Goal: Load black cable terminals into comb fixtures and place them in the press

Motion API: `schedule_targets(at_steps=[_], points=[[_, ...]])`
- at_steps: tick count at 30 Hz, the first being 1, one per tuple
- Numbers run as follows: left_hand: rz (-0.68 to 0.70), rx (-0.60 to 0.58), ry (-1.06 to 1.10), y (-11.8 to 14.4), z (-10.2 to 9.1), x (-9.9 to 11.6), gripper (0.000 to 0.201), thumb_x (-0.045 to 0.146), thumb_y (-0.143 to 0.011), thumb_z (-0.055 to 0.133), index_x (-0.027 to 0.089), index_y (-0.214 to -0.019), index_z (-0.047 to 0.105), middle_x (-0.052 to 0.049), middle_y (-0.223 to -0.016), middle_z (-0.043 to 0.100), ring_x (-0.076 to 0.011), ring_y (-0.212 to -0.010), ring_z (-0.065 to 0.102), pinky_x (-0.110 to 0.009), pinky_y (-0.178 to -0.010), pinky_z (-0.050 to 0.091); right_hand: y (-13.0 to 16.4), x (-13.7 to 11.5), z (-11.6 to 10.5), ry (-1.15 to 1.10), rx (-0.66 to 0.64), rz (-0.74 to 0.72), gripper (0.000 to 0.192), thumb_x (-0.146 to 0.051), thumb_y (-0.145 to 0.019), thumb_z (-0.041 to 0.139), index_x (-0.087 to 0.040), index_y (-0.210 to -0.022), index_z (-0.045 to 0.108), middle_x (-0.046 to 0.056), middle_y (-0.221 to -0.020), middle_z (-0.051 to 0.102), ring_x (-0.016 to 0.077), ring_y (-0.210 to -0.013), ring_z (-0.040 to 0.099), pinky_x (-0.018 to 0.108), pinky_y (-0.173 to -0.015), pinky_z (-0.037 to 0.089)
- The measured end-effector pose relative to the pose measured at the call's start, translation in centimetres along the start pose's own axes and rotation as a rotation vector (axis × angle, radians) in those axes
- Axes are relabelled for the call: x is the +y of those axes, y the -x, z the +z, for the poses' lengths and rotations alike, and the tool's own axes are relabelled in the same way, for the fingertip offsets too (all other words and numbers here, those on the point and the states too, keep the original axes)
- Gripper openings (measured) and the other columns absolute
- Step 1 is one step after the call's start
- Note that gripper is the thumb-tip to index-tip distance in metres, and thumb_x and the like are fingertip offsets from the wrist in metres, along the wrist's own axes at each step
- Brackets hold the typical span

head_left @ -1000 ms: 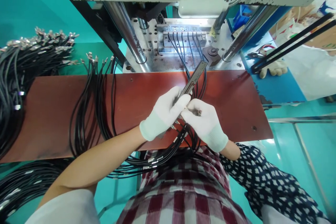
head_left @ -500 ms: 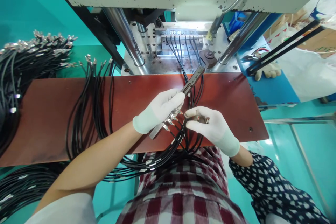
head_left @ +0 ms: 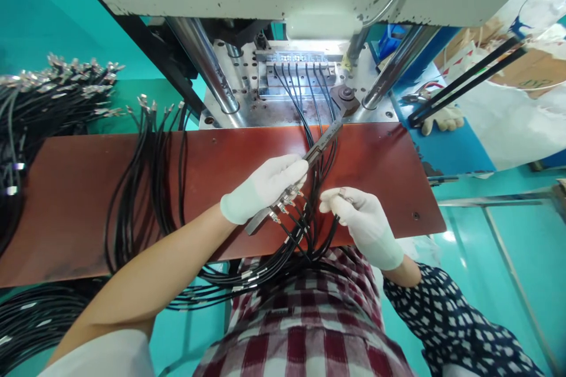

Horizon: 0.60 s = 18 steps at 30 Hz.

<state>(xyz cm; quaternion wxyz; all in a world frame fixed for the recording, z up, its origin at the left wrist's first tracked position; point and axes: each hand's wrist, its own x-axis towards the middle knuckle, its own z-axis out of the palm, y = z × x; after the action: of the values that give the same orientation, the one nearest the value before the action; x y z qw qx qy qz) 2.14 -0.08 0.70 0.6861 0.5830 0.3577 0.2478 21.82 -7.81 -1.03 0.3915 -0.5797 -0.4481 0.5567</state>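
Note:
In my gloved left hand (head_left: pixel 269 185) is a long grey metal bar (head_left: pixel 326 140), gripped slantwise above the brown board. Several metal connectors (head_left: pixel 285 201) sit along the bar's lower edge, their black cables trailing down toward my lap. My right hand (head_left: pixel 367 224), also gloved, is closed around a black cable (head_left: pixel 335 228) to the right of the bar. That cable's small metal end (head_left: pixel 342 192) shows at the fingers; the rest of it is partly hidden. Other cables (head_left: pixel 308 123) run from the metal die (head_left: pixel 294 91) in the press down past the bar.
The brown board (head_left: pixel 247 150) lies before the press, whose steel columns (head_left: pixel 210 65) rise on both sides. Bundled cables (head_left: pixel 161 182) hang over the board at left, beside a big cable pile (head_left: pixel 57 100). A glove (head_left: pixel 444 120) and pliers lie on the right.
My right hand has moved slightly right, away from the bar, and its fingers have shifted on the cable end. My left hand still holds the bar. The view has shifted slightly.

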Motion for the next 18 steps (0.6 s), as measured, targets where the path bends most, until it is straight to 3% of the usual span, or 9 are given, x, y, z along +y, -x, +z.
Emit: schedule_targets(at_steps=[3,5,11,18], points=[[0.05,-0.092,-0.03,-0.2,-0.1,-0.2,0.044,0.052,-0.097,0.044,0.015,-0.076,0.051,0.002,-0.064,0.049,-0.0076,-0.053,0.043,-0.02,-0.049,0.037,-0.5,-0.9,0.0,0.046,-0.169,-0.069,0.033,-0.04,-0.095,0.052,-0.017,-0.101,0.074,0.004,-0.084,0.069,0.014,-0.077,0.059,0.024,-0.065,0.043],[0.09,-0.152,-0.045,-0.4,-0.1,-0.4,0.043,0.05,-0.099,0.042,0.014,-0.077,0.053,0.0,-0.069,0.056,-0.009,-0.059,0.048,-0.021,-0.056,0.041,-1.0,-1.6,0.2,0.088,-0.26,-0.099,0.031,-0.033,-0.096,0.048,-0.016,-0.094,0.073,0.002,-0.08,0.067,0.0129,-0.075,0.057,0.023,-0.065,0.043],[0.099,-0.177,-0.065,-0.6,-0.2,-0.9,0.043,0.05,-0.099,0.042,0.015,-0.079,0.055,-0.003,-0.074,0.065,-0.0118,-0.064,0.055,-0.023,-0.06,0.044,-2.1,-2.6,0.6,0.243,-0.368,-0.123,0.037,-0.032,-0.098,0.046,-0.017,-0.068,0.061,-0.001,-0.068,0.063,0.0108,-0.064,0.054,0.024,-0.067,0.042],[0.095,-0.217,-0.166,-0.3,-0.1,-0.5,0.041,0.049,-0.1,0.038,0.016,-0.081,0.053,-0.003,-0.076,0.063,-0.012,-0.066,0.052,-0.024,-0.062,0.042,-2.6,-3.2,0.3,0.205,-0.477,-0.096,0.039,-0.031,-0.098,0.044,-0.016,-0.065,0.06,0.0,-0.064,0.062,0.011,-0.06,0.053,0.024,-0.061,0.039]])
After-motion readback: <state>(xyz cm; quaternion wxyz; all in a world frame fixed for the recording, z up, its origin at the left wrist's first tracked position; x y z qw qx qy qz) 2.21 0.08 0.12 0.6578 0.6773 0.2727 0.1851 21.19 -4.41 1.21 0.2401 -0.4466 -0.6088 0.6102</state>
